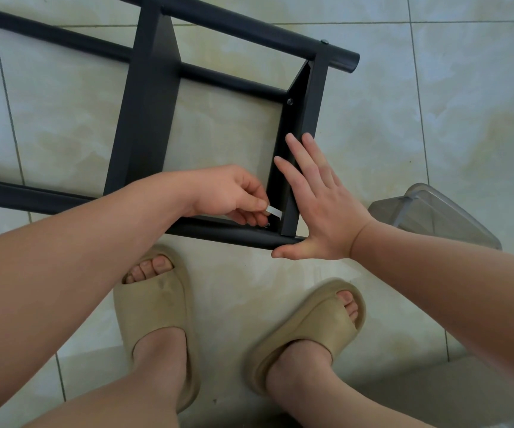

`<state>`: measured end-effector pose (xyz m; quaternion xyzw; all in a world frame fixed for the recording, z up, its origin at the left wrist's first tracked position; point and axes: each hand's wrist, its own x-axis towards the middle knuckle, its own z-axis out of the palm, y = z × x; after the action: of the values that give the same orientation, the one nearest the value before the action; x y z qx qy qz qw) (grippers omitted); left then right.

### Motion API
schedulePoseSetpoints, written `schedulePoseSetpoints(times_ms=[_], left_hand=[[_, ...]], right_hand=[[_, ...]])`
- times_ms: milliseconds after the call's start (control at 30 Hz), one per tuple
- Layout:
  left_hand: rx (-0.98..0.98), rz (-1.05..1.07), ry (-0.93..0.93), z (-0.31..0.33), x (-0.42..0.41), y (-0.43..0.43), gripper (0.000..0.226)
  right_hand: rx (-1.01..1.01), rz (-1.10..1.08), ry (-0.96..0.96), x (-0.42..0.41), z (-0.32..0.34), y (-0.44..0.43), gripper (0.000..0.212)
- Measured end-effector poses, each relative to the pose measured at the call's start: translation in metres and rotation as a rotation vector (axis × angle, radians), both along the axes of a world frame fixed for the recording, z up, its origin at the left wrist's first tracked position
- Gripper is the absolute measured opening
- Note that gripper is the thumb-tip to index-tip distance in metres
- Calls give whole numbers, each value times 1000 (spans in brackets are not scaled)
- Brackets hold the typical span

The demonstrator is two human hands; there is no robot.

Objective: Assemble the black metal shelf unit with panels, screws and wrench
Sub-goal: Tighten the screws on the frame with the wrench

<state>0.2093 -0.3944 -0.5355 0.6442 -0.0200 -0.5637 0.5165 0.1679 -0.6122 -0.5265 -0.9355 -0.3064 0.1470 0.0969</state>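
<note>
The tiled floor (466,103) carries everything. The black shelf (64,35) lies on its side across it, its long tubes running from the left edge toward the right. Two flat panels cross between the tubes: a middle panel (147,112) and an end panel (306,118) at the right-hand end of the frame. The near tube (234,233) passes just in front of the person's feet, which are in tan slippers (157,316).

To the right of the shelf, apart from it, a clear plastic box (441,217) sits tilted on the floor. Whether it holds anything cannot be told.

The right hand (320,205) is flat with fingers straight and spread. Its palm lies against the outer face of the end panel, and its thumb reaches along the end of the near tube. Its grip holds nothing.

The left hand (228,193) reaches in from the other side of that panel, in the corner where it meets the near tube. Its grip is closed, thumb and fingers pinching a small silver wrench (273,210). The tip of the wrench points toward the inner face of the end panel, just beside the right palm.

Two screws (324,42) show at the far end of the end panel, one on the far tube and one on the panel's inner face.
</note>
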Motion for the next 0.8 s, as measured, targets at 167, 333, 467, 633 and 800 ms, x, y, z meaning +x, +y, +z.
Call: schedulePoseSetpoints(times_ms=[167, 333, 467, 633, 800], left_hand=[[-8, -30, -4, -4, -2, 2, 14], [5, -81, -37, -2, -3, 2, 15], [42, -171, -103, -1, -4, 3, 18], [86, -289, -176, 2, -3, 0, 18], [94, -338, -225, 3, -2, -2, 17]], right_hand=[[9, -3, 3, 0, 0, 0, 129], [3, -5, 2, 0, 0, 0, 129], [5, -5, 4, 0, 0, 0, 129], [3, -1, 1, 0, 0, 0, 129], [4, -1, 5, 0, 0, 0, 129]])
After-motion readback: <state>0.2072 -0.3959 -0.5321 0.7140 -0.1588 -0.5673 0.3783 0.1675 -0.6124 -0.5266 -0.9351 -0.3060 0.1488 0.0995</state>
